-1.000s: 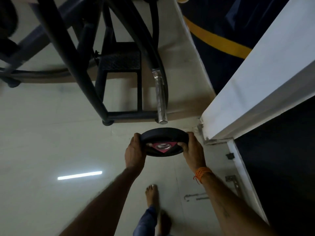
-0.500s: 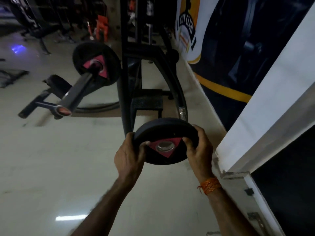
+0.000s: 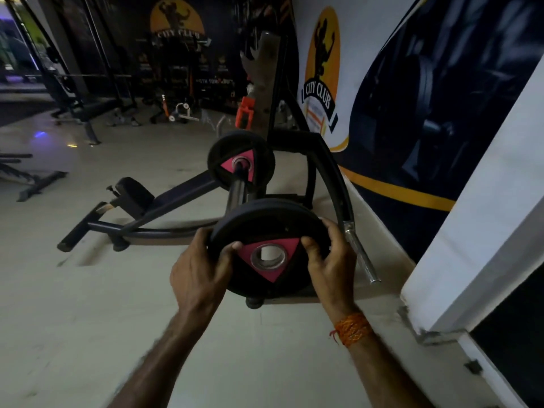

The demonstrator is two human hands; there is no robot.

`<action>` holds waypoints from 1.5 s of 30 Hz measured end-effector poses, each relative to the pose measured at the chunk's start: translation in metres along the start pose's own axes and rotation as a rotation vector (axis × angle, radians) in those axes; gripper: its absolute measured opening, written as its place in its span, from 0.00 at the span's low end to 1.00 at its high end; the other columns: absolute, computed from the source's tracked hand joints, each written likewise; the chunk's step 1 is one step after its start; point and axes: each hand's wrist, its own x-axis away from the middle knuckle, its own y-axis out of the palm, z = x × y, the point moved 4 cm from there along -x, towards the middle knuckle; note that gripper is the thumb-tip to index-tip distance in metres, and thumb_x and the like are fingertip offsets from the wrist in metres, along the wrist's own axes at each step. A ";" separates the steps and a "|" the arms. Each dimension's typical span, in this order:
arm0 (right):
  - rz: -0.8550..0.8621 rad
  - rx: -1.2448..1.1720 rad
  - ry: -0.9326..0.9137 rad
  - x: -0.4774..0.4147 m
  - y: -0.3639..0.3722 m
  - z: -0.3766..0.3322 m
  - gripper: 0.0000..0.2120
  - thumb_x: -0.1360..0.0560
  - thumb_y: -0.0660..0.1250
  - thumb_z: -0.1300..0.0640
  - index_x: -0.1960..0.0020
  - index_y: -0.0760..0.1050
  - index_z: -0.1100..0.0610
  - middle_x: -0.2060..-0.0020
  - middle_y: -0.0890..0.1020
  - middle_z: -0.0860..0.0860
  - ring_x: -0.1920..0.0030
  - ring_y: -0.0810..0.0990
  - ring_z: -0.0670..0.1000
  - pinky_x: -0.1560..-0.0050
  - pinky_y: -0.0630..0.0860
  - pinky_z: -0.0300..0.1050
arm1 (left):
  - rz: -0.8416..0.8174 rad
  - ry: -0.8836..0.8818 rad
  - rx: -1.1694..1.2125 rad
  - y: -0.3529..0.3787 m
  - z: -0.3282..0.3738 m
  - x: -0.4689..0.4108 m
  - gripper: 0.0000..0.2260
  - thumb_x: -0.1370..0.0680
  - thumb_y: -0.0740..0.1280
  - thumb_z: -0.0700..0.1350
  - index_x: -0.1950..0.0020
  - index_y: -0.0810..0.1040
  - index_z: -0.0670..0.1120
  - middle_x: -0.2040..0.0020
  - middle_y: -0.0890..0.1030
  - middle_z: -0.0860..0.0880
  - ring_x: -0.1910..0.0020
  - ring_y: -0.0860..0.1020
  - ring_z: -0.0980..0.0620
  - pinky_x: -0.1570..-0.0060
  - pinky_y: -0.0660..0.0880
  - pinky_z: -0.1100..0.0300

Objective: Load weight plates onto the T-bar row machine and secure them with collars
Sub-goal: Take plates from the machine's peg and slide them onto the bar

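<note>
Dim gym, pale glossy floor [image 3: 88, 319], "CITY CLUB" mural wall [image 3: 319, 92] on the right; plate held in front of the T-bar row machine [image 3: 164, 207].

We noted a black weight plate [image 3: 269, 228] with a pink triangle around its steel-ringed bore, gripped by both hands at chest-forward height and tilted face-up toward the camera. The left hand [image 3: 197, 275] clamped the plate's left rim, thumb over the face and fingers wrapped behind; the right hand [image 3: 329, 260] clamped the right rim the same way (orange thread band [image 3: 351, 328] on that wrist). Just beyond the held plate we saw the machine's loading sleeve [image 3: 237, 192], already carrying a second plate [image 3: 241, 164] of the same pattern. A chrome peg [image 3: 360, 254] stuck out just right of the right hand. We could not tell whether the held plate touched the sleeve.
</note>
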 end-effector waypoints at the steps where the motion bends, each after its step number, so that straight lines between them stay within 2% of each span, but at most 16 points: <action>1: 0.004 0.029 -0.004 -0.003 0.008 -0.005 0.36 0.23 0.59 0.30 0.30 0.76 0.57 0.41 0.84 0.51 0.41 0.80 0.43 0.46 0.73 0.24 | 0.001 -0.005 0.003 -0.004 -0.006 -0.006 0.20 0.22 0.67 0.59 0.35 0.76 0.51 0.50 0.85 0.50 0.59 0.74 0.55 0.66 0.64 0.63; 4: -0.019 0.073 0.025 -0.012 0.034 -0.014 0.27 0.21 0.66 0.41 0.29 0.75 0.57 0.40 0.84 0.52 0.42 0.81 0.44 0.48 0.71 0.22 | -0.002 -0.031 0.012 -0.014 -0.019 -0.024 0.19 0.21 0.68 0.58 0.35 0.76 0.48 0.48 0.85 0.47 0.57 0.73 0.55 0.66 0.63 0.65; 8: -0.049 0.023 0.049 -0.021 0.066 -0.008 0.23 0.20 0.70 0.46 0.29 0.75 0.56 0.39 0.83 0.51 0.39 0.80 0.43 0.44 0.76 0.31 | -0.002 -0.055 0.002 -0.017 -0.033 -0.044 0.20 0.21 0.68 0.57 0.35 0.76 0.46 0.48 0.85 0.46 0.57 0.73 0.54 0.64 0.65 0.60; 12: -0.045 0.031 0.054 -0.023 0.083 0.000 0.24 0.20 0.68 0.45 0.29 0.74 0.55 0.39 0.83 0.51 0.39 0.81 0.44 0.44 0.77 0.34 | -0.002 -0.074 -0.022 -0.013 -0.048 -0.055 0.18 0.21 0.68 0.57 0.36 0.76 0.48 0.49 0.84 0.48 0.58 0.73 0.54 0.66 0.65 0.60; 15: -0.054 0.025 0.055 -0.024 0.093 0.006 0.25 0.20 0.68 0.44 0.28 0.73 0.56 0.38 0.83 0.51 0.38 0.81 0.47 0.43 0.80 0.39 | -0.002 -0.069 -0.015 -0.010 -0.054 -0.059 0.18 0.21 0.68 0.56 0.36 0.76 0.48 0.50 0.84 0.49 0.59 0.74 0.54 0.67 0.62 0.67; 17: -0.050 0.035 0.046 -0.028 0.098 0.011 0.26 0.20 0.66 0.41 0.28 0.73 0.55 0.38 0.82 0.51 0.38 0.81 0.48 0.43 0.80 0.40 | -0.011 -0.062 -0.003 -0.007 -0.056 -0.064 0.18 0.21 0.68 0.55 0.36 0.76 0.47 0.51 0.83 0.49 0.59 0.74 0.54 0.67 0.62 0.68; 21: -0.031 0.076 0.000 -0.037 0.104 0.017 0.34 0.21 0.56 0.31 0.28 0.72 0.55 0.37 0.82 0.52 0.38 0.81 0.48 0.46 0.76 0.31 | -0.016 -0.053 0.003 0.006 -0.060 -0.077 0.19 0.20 0.68 0.55 0.34 0.74 0.48 0.48 0.84 0.48 0.58 0.75 0.55 0.66 0.64 0.68; 23: -0.014 0.120 -0.065 -0.042 0.110 0.016 0.30 0.18 0.55 0.35 0.25 0.70 0.53 0.33 0.79 0.53 0.36 0.79 0.48 0.45 0.74 0.31 | -0.008 0.005 0.004 0.014 -0.062 -0.086 0.21 0.20 0.68 0.52 0.29 0.70 0.50 0.43 0.84 0.47 0.56 0.77 0.54 0.63 0.69 0.68; 24: -0.015 0.141 -0.105 -0.045 0.114 0.015 0.27 0.16 0.57 0.39 0.22 0.67 0.51 0.30 0.77 0.52 0.33 0.77 0.48 0.44 0.75 0.32 | -0.019 0.043 0.020 0.020 -0.063 -0.091 0.24 0.20 0.69 0.50 0.25 0.67 0.52 0.39 0.82 0.46 0.52 0.79 0.52 0.59 0.75 0.64; 25: -0.022 0.163 -0.142 -0.049 0.120 0.014 0.25 0.15 0.59 0.44 0.20 0.63 0.50 0.27 0.73 0.52 0.30 0.75 0.48 0.43 0.75 0.34 | -0.037 0.082 0.038 0.026 -0.065 -0.097 0.28 0.20 0.69 0.48 0.21 0.62 0.54 0.33 0.79 0.45 0.45 0.80 0.49 0.51 0.79 0.55; 27: -0.045 0.211 -0.187 -0.058 0.130 0.017 0.28 0.14 0.61 0.49 0.17 0.57 0.49 0.22 0.67 0.53 0.25 0.71 0.50 0.39 0.77 0.38 | -0.050 0.157 0.036 0.038 -0.069 -0.110 0.34 0.19 0.66 0.49 0.17 0.53 0.55 0.23 0.69 0.44 0.29 0.73 0.42 0.34 0.73 0.39; 30: -0.035 0.274 -0.211 -0.078 0.146 0.028 0.31 0.14 0.59 0.45 0.16 0.52 0.50 0.18 0.59 0.54 0.20 0.64 0.54 0.31 0.77 0.55 | -0.030 0.244 0.006 0.053 -0.076 -0.134 0.34 0.18 0.59 0.56 0.16 0.46 0.55 0.16 0.54 0.48 0.18 0.56 0.47 0.22 0.54 0.37; 32: -0.026 0.301 -0.220 -0.091 0.157 0.036 0.32 0.14 0.59 0.45 0.15 0.49 0.47 0.17 0.57 0.54 0.18 0.61 0.56 0.29 0.73 0.63 | -0.013 0.278 -0.015 0.063 -0.083 -0.148 0.34 0.18 0.58 0.57 0.16 0.44 0.55 0.16 0.50 0.51 0.17 0.48 0.53 0.20 0.48 0.39; 35: -0.028 0.312 -0.233 -0.112 0.172 0.050 0.34 0.15 0.60 0.47 0.15 0.47 0.46 0.16 0.55 0.53 0.17 0.57 0.56 0.26 0.68 0.68 | 0.009 0.325 -0.062 0.082 -0.093 -0.173 0.34 0.17 0.58 0.56 0.16 0.44 0.53 0.16 0.48 0.52 0.17 0.45 0.53 0.20 0.49 0.36; 37: -0.030 0.311 -0.226 -0.128 0.182 0.060 0.33 0.15 0.61 0.48 0.15 0.49 0.48 0.16 0.55 0.53 0.17 0.55 0.55 0.25 0.66 0.68 | 0.007 0.324 -0.069 0.095 -0.098 -0.193 0.32 0.17 0.56 0.57 0.16 0.46 0.52 0.16 0.49 0.51 0.17 0.45 0.52 0.21 0.49 0.35; 45: -0.019 0.339 -0.231 -0.194 0.222 0.097 0.34 0.16 0.66 0.51 0.16 0.54 0.53 0.17 0.58 0.53 0.17 0.57 0.54 0.27 0.71 0.63 | -0.054 0.317 -0.032 0.143 -0.111 -0.269 0.31 0.17 0.50 0.62 0.16 0.47 0.54 0.16 0.50 0.52 0.17 0.45 0.53 0.20 0.48 0.37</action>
